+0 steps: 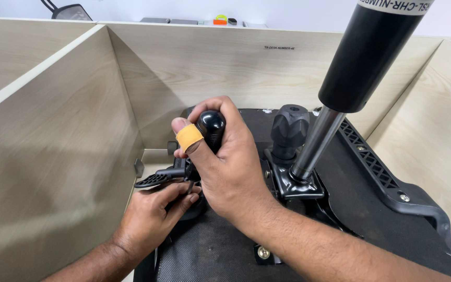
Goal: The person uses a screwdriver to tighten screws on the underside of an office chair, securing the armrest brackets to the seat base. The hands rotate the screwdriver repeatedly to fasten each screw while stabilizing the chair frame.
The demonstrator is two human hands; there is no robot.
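Gripping a black screwdriver handle (211, 128), the right hand (225, 167) stands above the left hand (150, 219), which pinches its shaft.

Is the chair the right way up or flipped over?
Flipped over. The chair seat lies with its underside up, and the gas cylinder sticks upward from the metal plate.
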